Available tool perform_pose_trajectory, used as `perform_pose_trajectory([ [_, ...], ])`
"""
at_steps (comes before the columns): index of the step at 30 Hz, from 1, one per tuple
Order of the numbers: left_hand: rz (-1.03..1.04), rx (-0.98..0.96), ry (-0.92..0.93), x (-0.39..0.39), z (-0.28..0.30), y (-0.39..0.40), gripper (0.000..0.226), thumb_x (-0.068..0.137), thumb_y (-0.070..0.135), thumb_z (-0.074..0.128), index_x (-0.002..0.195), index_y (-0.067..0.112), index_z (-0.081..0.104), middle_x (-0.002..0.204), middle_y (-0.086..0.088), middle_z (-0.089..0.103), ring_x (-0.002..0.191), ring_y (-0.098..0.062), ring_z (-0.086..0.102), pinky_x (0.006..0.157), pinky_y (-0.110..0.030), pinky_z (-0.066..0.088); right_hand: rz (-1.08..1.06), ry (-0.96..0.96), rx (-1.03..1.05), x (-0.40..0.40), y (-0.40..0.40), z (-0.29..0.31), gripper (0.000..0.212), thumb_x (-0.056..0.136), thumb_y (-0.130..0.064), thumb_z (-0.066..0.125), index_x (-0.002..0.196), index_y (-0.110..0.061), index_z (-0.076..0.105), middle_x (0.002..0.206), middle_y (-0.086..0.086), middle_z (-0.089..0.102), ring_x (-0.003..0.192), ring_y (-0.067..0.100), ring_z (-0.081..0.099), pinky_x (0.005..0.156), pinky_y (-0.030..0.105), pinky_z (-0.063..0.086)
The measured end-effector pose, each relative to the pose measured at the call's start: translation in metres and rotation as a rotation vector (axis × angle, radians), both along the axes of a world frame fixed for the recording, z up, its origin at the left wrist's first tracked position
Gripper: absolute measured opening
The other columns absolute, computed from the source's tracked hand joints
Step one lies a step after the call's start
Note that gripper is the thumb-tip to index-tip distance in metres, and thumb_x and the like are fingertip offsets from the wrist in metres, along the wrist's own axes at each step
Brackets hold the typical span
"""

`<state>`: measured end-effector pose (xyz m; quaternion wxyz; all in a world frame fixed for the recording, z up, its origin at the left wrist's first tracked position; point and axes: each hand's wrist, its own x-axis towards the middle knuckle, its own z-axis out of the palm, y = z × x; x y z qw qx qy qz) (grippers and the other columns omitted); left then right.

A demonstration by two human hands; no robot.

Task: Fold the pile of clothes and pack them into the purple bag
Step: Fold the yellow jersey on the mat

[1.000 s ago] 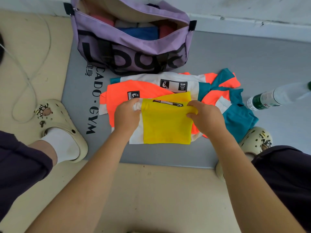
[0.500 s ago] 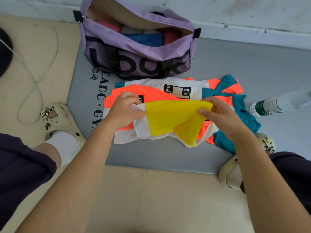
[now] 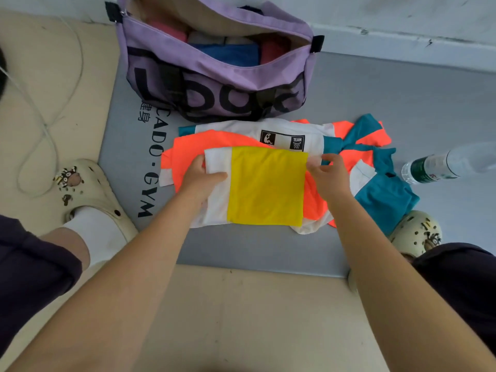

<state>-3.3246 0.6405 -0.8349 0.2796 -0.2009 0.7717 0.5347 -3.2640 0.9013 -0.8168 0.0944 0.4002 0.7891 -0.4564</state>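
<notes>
Head camera looks down on a folded yellow-and-white cloth garment (image 3: 264, 186) lying flat between both hands. Left hand (image 3: 200, 181) grips its white edge, thumb on top. Right hand (image 3: 328, 175) pinches its far right corner. Under them lies the orange, white and teal clothes pile (image 3: 357, 162); beyond the hands sits the open purple fabric bag (image 3: 214, 76).

The purple bag (image 3: 214, 76) stands open just behind the pile of clothes (image 3: 349, 157); bare grey mat (image 3: 402, 98) lies right of it, a water bottle (image 3: 434, 165) farther right.
</notes>
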Motion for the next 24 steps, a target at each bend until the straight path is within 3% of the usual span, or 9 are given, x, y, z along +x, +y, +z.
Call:
perform_pose_trajectory([
  [3, 0.042, -0.135, 0.029, 0.018, -0.022, -0.006, 0.04, 0.081, 0.019, 0.073, 0.116, 0.015, 0.055, 0.105, 0.002, 0.064, 0.092, -0.018, 0.061, 0.068, -0.027, 0.048, 0.0, 0.046, 0.179, 0.017, -0.006, -0.009, 0.032, 0.087, -0.035, 0.067, 0.106, -0.014, 0.052, 0.089, -0.001, 0.059, 0.082, 0.018, 0.054, 0.063, 0.025, 0.033],
  [7, 0.117, -0.329, 0.108, 0.051, -0.035, -0.012, 0.028, 0.078, 0.032, 0.076, 0.09, 0.016, 0.056, 0.079, 0.007, 0.059, 0.071, -0.016, 0.056, 0.056, -0.026, 0.04, 0.089, -0.061, 0.177, 0.055, -0.027, -0.024, 0.038, 0.084, -0.047, 0.069, 0.094, -0.016, 0.049, 0.078, -0.004, 0.052, 0.07, 0.015, 0.048, 0.061, 0.032, 0.032],
  [11, 0.043, -0.418, 0.078, 0.073, -0.042, -0.019, 0.032, 0.083, 0.033, 0.072, 0.078, 0.005, 0.056, 0.068, -0.004, 0.053, 0.065, -0.024, 0.049, 0.054, -0.032, 0.032, 0.145, -0.164, 0.158, 0.076, -0.035, -0.036, 0.028, 0.092, -0.032, 0.062, 0.083, -0.006, 0.055, 0.072, 0.005, 0.052, 0.071, 0.026, 0.046, 0.054, 0.036, 0.025],
  [15, 0.055, -0.365, 0.098, 0.067, -0.038, -0.023, 0.024, 0.08, 0.033, 0.076, 0.083, 0.019, 0.057, 0.074, 0.011, 0.057, 0.07, -0.012, 0.056, 0.056, -0.023, 0.038, 0.163, -0.163, 0.218, 0.076, -0.026, -0.032, 0.024, 0.094, -0.029, 0.06, 0.094, -0.006, 0.06, 0.086, 0.008, 0.06, 0.077, 0.024, 0.048, 0.061, 0.033, 0.031],
  [18, 0.096, -0.234, 0.126, 0.051, -0.03, -0.015, 0.035, 0.075, 0.034, 0.081, 0.098, 0.024, 0.056, 0.087, 0.019, 0.058, 0.078, 0.002, 0.056, 0.064, -0.017, 0.043, 0.14, -0.072, 0.172, 0.063, -0.027, -0.027, 0.032, 0.088, -0.036, 0.068, 0.097, -0.01, 0.052, 0.086, 0.003, 0.057, 0.075, 0.019, 0.05, 0.057, 0.03, 0.032],
  [21, 0.11, -0.237, 0.039, 0.036, -0.028, -0.007, 0.042, 0.075, 0.038, 0.081, 0.103, 0.02, 0.055, 0.088, 0.014, 0.057, 0.078, -0.008, 0.056, 0.062, -0.022, 0.041, 0.055, -0.082, 0.026, 0.046, -0.029, -0.029, 0.041, 0.087, -0.038, 0.069, 0.11, -0.009, 0.052, 0.097, 0.002, 0.057, 0.084, 0.019, 0.051, 0.069, 0.029, 0.035],
  [24, 0.068, -0.226, -0.096, 0.027, -0.029, -0.004, 0.041, 0.075, 0.045, 0.079, 0.094, 0.015, 0.058, 0.084, 0.006, 0.059, 0.076, -0.015, 0.056, 0.06, -0.028, 0.041, 0.01, -0.117, -0.003, 0.039, -0.027, -0.036, 0.045, 0.086, -0.04, 0.07, 0.114, -0.009, 0.053, 0.099, 0.0, 0.056, 0.088, 0.018, 0.051, 0.072, 0.03, 0.036],
])
